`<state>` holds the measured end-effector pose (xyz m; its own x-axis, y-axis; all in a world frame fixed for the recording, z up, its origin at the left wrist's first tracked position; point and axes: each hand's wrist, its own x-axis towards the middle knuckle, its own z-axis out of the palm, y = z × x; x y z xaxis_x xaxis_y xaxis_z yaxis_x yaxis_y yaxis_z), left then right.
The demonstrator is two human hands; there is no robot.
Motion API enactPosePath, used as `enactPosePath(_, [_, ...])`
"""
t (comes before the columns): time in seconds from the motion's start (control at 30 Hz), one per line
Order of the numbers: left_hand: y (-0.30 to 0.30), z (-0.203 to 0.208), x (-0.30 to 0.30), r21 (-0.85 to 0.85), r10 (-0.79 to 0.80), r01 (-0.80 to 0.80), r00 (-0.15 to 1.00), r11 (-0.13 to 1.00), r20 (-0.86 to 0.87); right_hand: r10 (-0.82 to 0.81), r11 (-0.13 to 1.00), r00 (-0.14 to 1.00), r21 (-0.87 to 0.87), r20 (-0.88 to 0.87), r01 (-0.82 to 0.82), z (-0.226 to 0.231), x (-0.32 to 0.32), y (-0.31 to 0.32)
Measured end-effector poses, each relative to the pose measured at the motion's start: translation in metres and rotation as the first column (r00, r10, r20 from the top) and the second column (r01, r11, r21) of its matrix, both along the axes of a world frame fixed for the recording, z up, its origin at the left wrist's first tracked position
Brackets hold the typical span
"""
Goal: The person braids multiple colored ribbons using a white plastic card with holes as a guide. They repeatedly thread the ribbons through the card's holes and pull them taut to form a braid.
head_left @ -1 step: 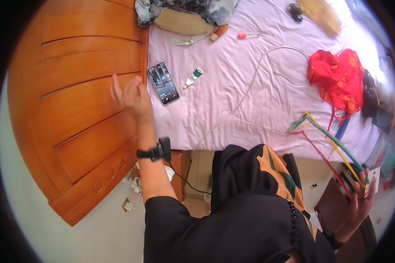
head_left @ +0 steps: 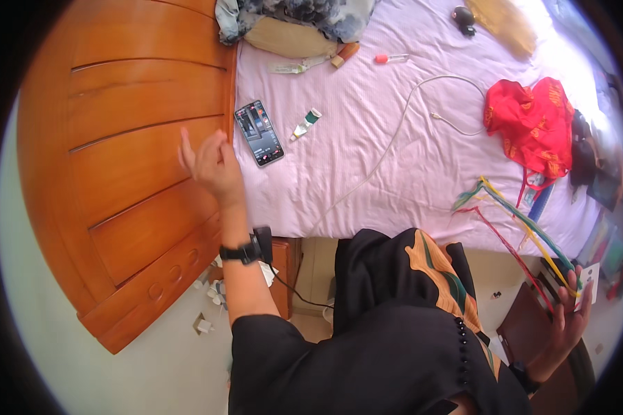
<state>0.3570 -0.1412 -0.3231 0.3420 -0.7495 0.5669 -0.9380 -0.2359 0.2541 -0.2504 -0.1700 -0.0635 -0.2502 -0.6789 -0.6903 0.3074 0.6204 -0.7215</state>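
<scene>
My left hand (head_left: 217, 166) is raised beside the wooden headboard, left of a smartphone (head_left: 259, 133) that lies on the bed with its screen lit. Its thumb and forefinger look pinched together while other fingers stick out; anything between them is too small to make out. At the far right, my right hand (head_left: 573, 318) grips a white card (head_left: 588, 287) with holes in it. From the card, green, yellow and red embroidery threads (head_left: 531, 223) run up over the bed's edge, their loose ends on the sheet.
The headboard (head_left: 152, 138) stands at the left. On the pink sheet are a small tube (head_left: 305, 124), a white cable (head_left: 399, 131), a red-capped item (head_left: 392, 59), a red cloth (head_left: 529, 124) and a dark round object (head_left: 464, 19). A bedside cabinet (head_left: 284, 277) stands below the bed's edge.
My left hand and forearm have dropped slightly toward me. The right hand, the card and the threads look the same.
</scene>
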Motion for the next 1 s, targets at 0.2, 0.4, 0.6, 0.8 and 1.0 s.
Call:
enactPosePath(0.2, [0.072,0.064,-0.07,-0.02,0.151,-0.175,0.901,0.984,-0.407,0.005,0.996,0.988,-0.087,0.153,0.008,0.017,-0.036,0.02])
enactPosePath(0.4, [0.116,0.12,-0.13,-0.084,0.069,-0.347,0.406,0.934,-0.911,0.094,0.95,0.995,-0.304,0.043,-0.076,0.02,-0.058,0.033])
enactPosePath(0.6, [0.153,0.166,-0.181,-0.256,-0.309,-0.391,-0.078,0.884,-0.948,0.181,0.943,0.955,-0.318,0.235,-0.101,0.04,-0.082,0.038])
enactPosePath(0.8, [0.142,0.183,-0.214,-0.319,-0.483,-0.382,-0.493,0.867,-0.723,0.171,0.939,0.897,-0.342,0.407,-0.024,0.041,-0.114,0.051])
enactPosePath(1.0, [0.123,0.242,-0.279,-0.411,-0.389,0.033,-0.26,0.911,-0.884,0.489,0.851,0.677,-0.471,0.55,-0.232,0.073,-0.085,0.031])
